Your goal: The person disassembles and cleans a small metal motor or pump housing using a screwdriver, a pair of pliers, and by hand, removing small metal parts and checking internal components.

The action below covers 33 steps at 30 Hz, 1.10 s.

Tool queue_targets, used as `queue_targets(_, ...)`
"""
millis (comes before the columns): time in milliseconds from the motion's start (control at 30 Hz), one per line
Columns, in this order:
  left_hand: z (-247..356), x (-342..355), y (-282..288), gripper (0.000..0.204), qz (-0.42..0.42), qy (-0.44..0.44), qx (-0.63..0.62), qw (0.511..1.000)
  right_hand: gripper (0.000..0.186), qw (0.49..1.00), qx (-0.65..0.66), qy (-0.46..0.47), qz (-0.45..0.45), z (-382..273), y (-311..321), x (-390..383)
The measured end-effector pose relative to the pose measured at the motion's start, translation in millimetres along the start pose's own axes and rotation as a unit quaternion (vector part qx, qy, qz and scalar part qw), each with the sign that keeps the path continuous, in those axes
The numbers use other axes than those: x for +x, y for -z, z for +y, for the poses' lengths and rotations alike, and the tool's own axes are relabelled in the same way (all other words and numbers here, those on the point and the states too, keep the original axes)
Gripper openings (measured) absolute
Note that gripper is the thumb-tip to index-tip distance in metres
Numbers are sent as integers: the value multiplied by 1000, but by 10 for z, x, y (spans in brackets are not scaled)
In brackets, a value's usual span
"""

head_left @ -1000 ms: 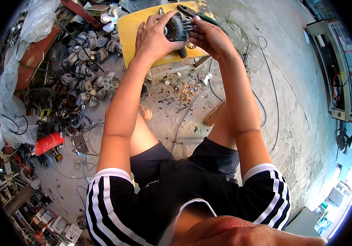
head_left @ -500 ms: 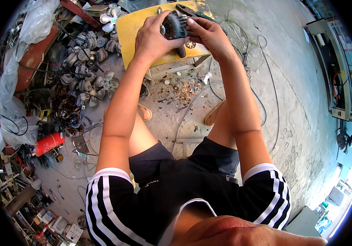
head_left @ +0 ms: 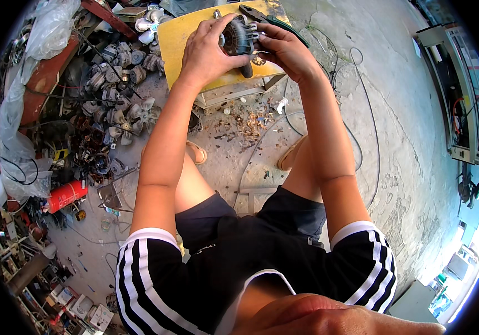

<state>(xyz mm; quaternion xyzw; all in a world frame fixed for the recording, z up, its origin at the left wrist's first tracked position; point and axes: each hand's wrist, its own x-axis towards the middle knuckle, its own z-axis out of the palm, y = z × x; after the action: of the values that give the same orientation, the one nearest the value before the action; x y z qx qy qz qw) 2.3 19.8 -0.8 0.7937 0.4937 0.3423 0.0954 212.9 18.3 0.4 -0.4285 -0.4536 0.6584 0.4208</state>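
My left hand is wrapped round a dark, round, finned metal part, which looks like a piece of a motor, over a small yellow table. On the part's right side, the curled fingers of my right hand grip it near some small metal pieces. Just beneath the part lies or hangs a short dark cylinder, whose connection I cannot make out. Behind the part, pliers lie on the table, and a small metal piece is at their left.
Piled motors and fans lie left of the table, with plastic sheeting and a red cylinder farther left. Cables and debris are on the concrete floor. A metal cabinet stands at the right.
Both hands and the round part have shifted slightly left since a second ago. My right fingers have moved a little on the part's right side.
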Motion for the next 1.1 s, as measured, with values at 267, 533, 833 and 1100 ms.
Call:
queue_targets(267,18,50,-35,91,-54,114,-66,990,26,975,-163,113,95,154,-45,147)
queue_targets(533,-165,79,-11,95,35,94,-82,992,29,834,-490,131,217,117,145,122)
queue_targets(833,-67,73,-16,90,-4,47,-253,966,59,976,-155,121,98,67,-16,34)
queue_targets(1100,227,-91,-22,103,-15,-10,-198,980,107,997,-23,65,-46,-41,-153,-196)
